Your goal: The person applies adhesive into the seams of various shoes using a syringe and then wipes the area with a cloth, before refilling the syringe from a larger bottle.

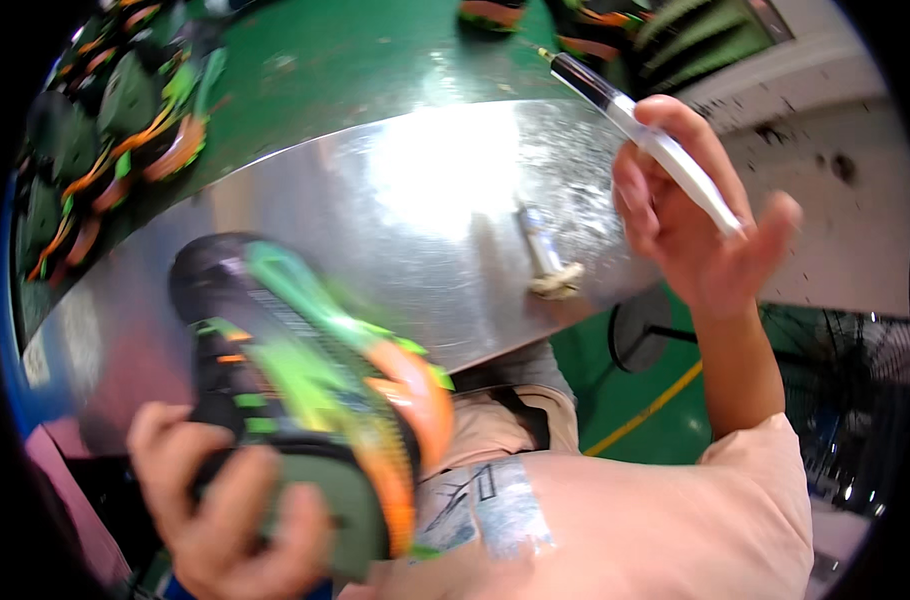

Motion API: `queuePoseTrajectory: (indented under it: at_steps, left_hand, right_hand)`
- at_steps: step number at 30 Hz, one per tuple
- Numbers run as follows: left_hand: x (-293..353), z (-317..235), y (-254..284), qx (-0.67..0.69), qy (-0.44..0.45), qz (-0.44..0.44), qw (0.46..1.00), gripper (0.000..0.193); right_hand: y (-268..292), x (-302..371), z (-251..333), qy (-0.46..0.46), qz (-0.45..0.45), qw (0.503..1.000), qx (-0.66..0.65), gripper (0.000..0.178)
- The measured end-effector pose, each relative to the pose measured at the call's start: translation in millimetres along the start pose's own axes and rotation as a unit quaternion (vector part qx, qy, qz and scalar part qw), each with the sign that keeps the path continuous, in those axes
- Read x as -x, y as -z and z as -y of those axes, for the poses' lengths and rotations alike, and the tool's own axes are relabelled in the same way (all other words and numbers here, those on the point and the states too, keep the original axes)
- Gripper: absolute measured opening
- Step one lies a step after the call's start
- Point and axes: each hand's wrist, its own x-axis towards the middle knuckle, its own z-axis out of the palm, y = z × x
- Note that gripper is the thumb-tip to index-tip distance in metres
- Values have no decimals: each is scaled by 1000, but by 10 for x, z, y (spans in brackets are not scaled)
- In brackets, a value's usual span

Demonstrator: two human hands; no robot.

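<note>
- The left hand [225, 520] is closed around a sports shoe [315, 400], black and dark green with bright green and orange parts. The fingers wrap its heel end, and the shoe hangs over the near edge of the shiny metal sheet [395, 220], partly above the person's lap. The shoe is blurred, so I cannot read its details.
- The right hand [690, 215] pinches a syringe-like applicator [640, 125] between thumb and first fingers; the other fingers are loosely spread. Its dark tip [547, 54] points away from the person, above the far right edge of the sheet.
- Near the right edge of the sheet lies a small tube [540, 235] with a pale lump of wadding or dried paste [557, 283] at its near end.
- More shoes of the same colours [105, 120] lie on the green table [335, 60], at its far left side.
- Risks, as I judge: the shoe is gripped only at one end, so it may tip or slip. The applicator tip is thin; a shaking shoe could make the paste land in a wrong place, or drip on the sheet.
</note>
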Motion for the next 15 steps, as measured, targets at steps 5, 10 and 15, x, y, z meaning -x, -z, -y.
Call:
queuePoseTrajectory:
  at_steps: [5, 10, 15]
  left_hand:
    - [242, 549, 337, -51, 80, 61, 994, 41]
    - [426, 1212, 397, 0, 238, 66, 969, 45]
    - [113, 891, 396, -100, 222, 57, 968, 51]
  right_hand:
    - [652, 497, 11, -37, -42, 912, 407, 43]
    - [854, 705, -213, -84, -1, 782, 618, 35]
    - [550, 662, -217, 92, -81, 723, 680, 35]
